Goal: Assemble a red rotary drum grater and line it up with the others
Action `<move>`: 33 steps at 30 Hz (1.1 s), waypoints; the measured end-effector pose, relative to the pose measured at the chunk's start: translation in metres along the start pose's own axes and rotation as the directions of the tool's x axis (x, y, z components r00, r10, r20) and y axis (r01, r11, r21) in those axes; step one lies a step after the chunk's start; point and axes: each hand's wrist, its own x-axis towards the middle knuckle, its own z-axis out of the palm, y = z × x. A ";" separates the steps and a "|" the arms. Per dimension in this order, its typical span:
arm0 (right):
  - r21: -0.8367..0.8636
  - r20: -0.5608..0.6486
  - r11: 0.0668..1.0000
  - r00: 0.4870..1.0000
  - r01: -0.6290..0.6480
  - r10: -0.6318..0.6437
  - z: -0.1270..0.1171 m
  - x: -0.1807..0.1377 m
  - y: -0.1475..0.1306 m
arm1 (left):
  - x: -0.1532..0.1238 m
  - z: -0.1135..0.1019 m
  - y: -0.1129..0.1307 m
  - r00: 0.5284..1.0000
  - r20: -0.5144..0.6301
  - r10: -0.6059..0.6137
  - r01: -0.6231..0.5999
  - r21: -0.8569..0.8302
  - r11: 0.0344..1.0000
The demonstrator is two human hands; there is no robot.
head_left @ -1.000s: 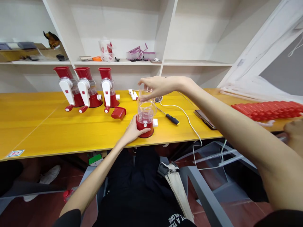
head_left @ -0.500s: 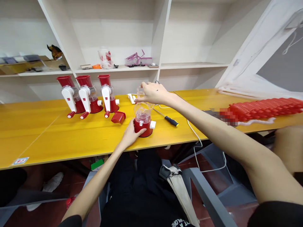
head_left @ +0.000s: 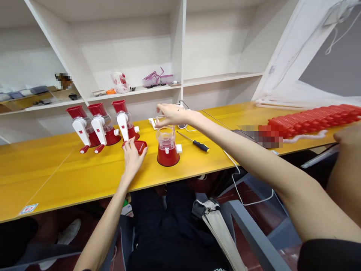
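A small grinder with a red base and clear body (head_left: 167,146) stands on the yellow table (head_left: 70,173). My right hand (head_left: 170,114) rests over its top, fingers closed on a clear piece at the rim. My left hand (head_left: 132,155) lies to the left of the grinder, fingers spread over a loose red hopper (head_left: 140,145) lying on the table. Three finished red and white grinders with crank handles (head_left: 98,122) stand in a row behind my left hand.
A screwdriver with a black handle (head_left: 195,141) lies right of the grinder, near a white cable (head_left: 234,177). A stack of red trays (head_left: 313,119) sits at the right. White shelves (head_left: 135,90) behind hold small items. Another person's arm (head_left: 345,162) shows at the far right.
My left hand has let go of the grinder's red base and moved left onto the loose red hopper. My right hand has come down onto the grinder's top.
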 end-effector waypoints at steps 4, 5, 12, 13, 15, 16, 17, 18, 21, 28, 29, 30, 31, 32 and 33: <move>0.040 -0.016 0.998 0.999 0.046 -0.045 -0.002 0.000 0.004 | 0.022 -0.005 -0.002 0.987 0.153 -0.036 0.012 0.154 0.988; 0.063 -0.033 0.996 0.998 0.060 -0.058 -0.001 0.000 0.005 | 0.027 -0.006 -0.001 0.977 0.207 -0.045 0.004 0.195 0.981; 0.463 -0.470 0.875 0.876 0.140 0.109 0.039 -0.012 0.028 | 0.047 -0.014 0.004 0.886 0.463 -0.043 -0.151 0.374 0.915; 0.490 -0.523 0.866 0.828 0.098 0.203 0.051 -0.015 0.034 | 0.049 -0.016 0.003 0.872 0.490 -0.016 -0.196 0.379 0.905; 0.568 -0.552 0.823 0.747 0.010 0.371 0.078 -0.022 0.049 | 0.056 -0.019 0.001 0.827 0.560 0.043 -0.286 0.354 0.890; 0.611 -0.544 0.791 0.715 -0.022 0.439 0.091 -0.024 0.057 | 0.060 -0.020 -0.001 0.802 0.593 0.066 -0.318 0.331 0.888; 0.649 -0.531 0.760 0.691 -0.040 0.490 0.105 -0.025 0.065 | 0.065 -0.021 -0.003 0.779 0.621 0.083 -0.339 0.306 0.890; 0.694 -0.519 0.719 0.662 -0.044 0.541 0.117 -0.024 0.073 | 0.071 -0.022 -0.004 0.756 0.647 0.098 -0.354 0.279 0.893; 0.837 -0.450 0.547 0.550 -0.016 0.704 0.148 -0.018 0.089 | 0.085 -0.023 -0.008 0.687 0.710 0.156 -0.396 0.185 0.900; 0.814 -0.456 0.580 0.586 -0.029 0.669 0.187 -0.013 0.094 | 0.095 -0.073 0.000 0.680 0.703 0.208 -0.150 -0.145 0.978; 0.806 -0.453 0.590 0.602 -0.038 0.658 0.190 -0.014 0.093 | 0.096 -0.089 0.005 0.733 0.658 0.173 -0.100 -0.147 0.984; 0.798 -0.447 0.601 0.623 -0.046 0.642 0.194 -0.014 0.092 | 0.097 -0.105 0.014 0.802 0.578 0.151 -0.074 -0.155 0.985; 0.790 -0.439 0.611 0.646 -0.054 0.624 0.197 -0.014 0.091 | 0.100 -0.121 0.024 0.857 0.497 0.139 -0.062 -0.168 0.984; 0.782 -0.429 0.621 0.670 -0.061 0.606 0.200 -0.013 0.091 | 0.103 -0.137 0.037 0.897 0.425 0.122 -0.041 -0.194 0.980; 0.774 -0.418 0.629 0.690 -0.070 0.591 0.203 -0.012 0.090 | 0.106 -0.151 0.053 0.917 0.385 0.107 -0.019 -0.225 0.974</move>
